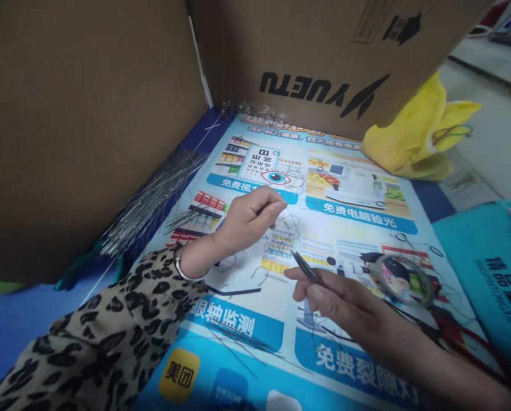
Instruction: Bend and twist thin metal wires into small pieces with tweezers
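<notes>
My left hand [255, 214] is above the middle of the printed poster [345, 240], its thumb and fingers pinched together. Whatever it may hold is too fine to make out; looped thin wire [287, 231] shows just below the fingertips. My right hand [336, 302] is closed around a dark, pointed metal tool that looks like tweezers [305, 267]. The tool's tip points up and left toward the wire loops, apart from my left hand. Several straight thin wires [238, 334] lie on the poster near me.
Cardboard panels [84, 125] stand left and behind. A bundle of wires [153, 197] lies at left by green-handled pliers [78, 265]. Right are a tape roll [426, 291], red-handled scissors [473, 342], a yellow bag [405, 137] and a turquoise bag [465, 240].
</notes>
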Tool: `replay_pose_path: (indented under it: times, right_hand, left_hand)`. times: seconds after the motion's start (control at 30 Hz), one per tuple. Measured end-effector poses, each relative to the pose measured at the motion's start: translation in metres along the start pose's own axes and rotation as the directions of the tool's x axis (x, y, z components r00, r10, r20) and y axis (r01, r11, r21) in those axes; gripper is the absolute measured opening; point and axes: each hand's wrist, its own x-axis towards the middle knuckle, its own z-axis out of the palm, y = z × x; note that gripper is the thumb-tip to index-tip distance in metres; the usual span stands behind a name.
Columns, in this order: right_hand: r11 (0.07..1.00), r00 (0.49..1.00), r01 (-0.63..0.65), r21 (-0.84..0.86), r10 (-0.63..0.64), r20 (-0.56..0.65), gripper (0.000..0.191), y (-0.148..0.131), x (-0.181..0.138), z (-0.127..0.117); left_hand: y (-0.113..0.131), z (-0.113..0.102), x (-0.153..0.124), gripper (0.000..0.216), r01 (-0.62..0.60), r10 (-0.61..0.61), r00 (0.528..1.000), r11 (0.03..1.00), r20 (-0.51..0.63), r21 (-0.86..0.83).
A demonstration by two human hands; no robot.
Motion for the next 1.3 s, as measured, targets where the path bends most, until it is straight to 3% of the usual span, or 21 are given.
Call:
replay_pose_path:
  times: [0.07, 0.2, 0.33, 0.4, 0.47, 0.57, 0.9, 1.3]
  right_hand:
    - [0.983, 0.995, 0.100, -0.154, -0.101, -0.002, 0.025, 0.000, 0.005, -0.003]
    - [0.971, 0.994, 0.039, -0.236, -0.063, -0.095, 0.037, 0.005, 0.022, -0.010]
    - [0.999, 0.998, -0.011, -0.044, 0.008, -0.070, 0.039, 0.009, 0.033, -0.012]
    - [0.987, 0.997, -0.015, 0.158, 0.002, 0.083, 0.043, 0.012, 0.036, -0.011]
    - [0.929, 0.963, -0.100, 0.355, 0.000, 0.271, 0.046, 0.016, 0.037, -0.008]
    - [0.846, 0.905, -0.191, 0.497, -0.044, 0.423, 0.047, 0.022, 0.038, -0.002]
    - [0.722, 0.869, -0.213, 0.658, -0.168, 0.465, 0.046, 0.030, 0.036, 0.007]
    - [0.683, 0.864, -0.210, 0.699, -0.206, 0.460, 0.048, 0.037, 0.037, 0.008]
  left_hand:
    - [0.002, 0.000, -0.001, 0.017, -0.015, 0.015, 1.000, 0.999, 0.004, 0.038]
    - [0.003, 0.000, -0.001, 0.016, -0.070, 0.069, 0.998, 0.994, 0.013, 0.087]
    - [0.000, 0.000, -0.001, 0.014, -0.143, 0.143, 0.990, 0.982, 0.014, 0.124]
    - [-0.002, 0.000, -0.001, 0.014, -0.181, 0.180, 0.983, 0.975, 0.020, 0.127]
    - [-0.003, 0.000, -0.002, 0.014, -0.206, 0.206, 0.978, 0.972, 0.015, 0.115]
    - [-0.003, 0.001, -0.003, 0.014, -0.215, 0.215, 0.976, 0.971, 0.006, 0.108]
    - [0.000, 0.007, -0.006, 0.011, -0.297, 0.298, 0.954, 0.944, 0.021, 0.145]
    - [0.004, 0.009, -0.007, 0.009, -0.365, 0.369, 0.929, 0.909, 0.018, 0.202]
